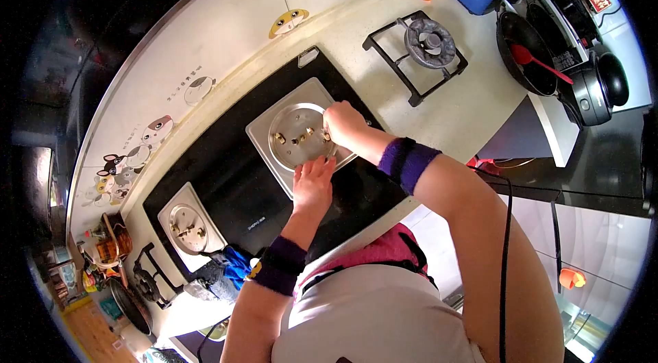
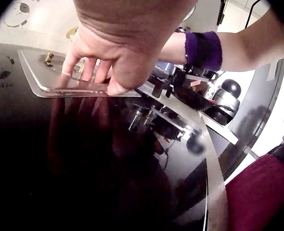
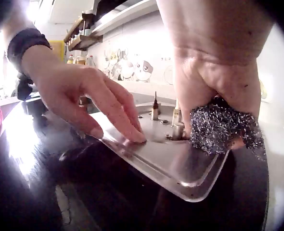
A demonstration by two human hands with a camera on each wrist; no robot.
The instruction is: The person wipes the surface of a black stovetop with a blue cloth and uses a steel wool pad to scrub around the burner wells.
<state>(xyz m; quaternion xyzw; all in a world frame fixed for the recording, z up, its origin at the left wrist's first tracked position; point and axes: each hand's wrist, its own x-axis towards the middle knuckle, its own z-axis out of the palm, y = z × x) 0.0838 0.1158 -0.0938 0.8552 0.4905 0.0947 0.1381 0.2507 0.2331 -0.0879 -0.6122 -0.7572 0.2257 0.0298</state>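
Note:
My right hand (image 1: 345, 129) grips a steel wool scrubber (image 3: 223, 129), which shows clearly in the right wrist view. It holds the scrubber against the right side of a square steel burner plate (image 1: 258, 133), beside the upright brass burner fittings (image 3: 177, 130). The plate is set in a black glass cooktop (image 1: 226, 171). At the plate's near edge, my left hand (image 1: 313, 188) rests with loosely extended fingertips on the metal, as both wrist views show. Most of the scrubber is hidden behind the right hand in the head view.
A second burner plate (image 1: 211, 235) lies at the cooktop's left end, with cloths (image 1: 236, 264) close by. A removed pan support (image 1: 413, 98) with a burner head (image 1: 430, 43) sits on the right counter. Beyond are a black pan (image 1: 510, 38) and a red spoon (image 1: 522, 55).

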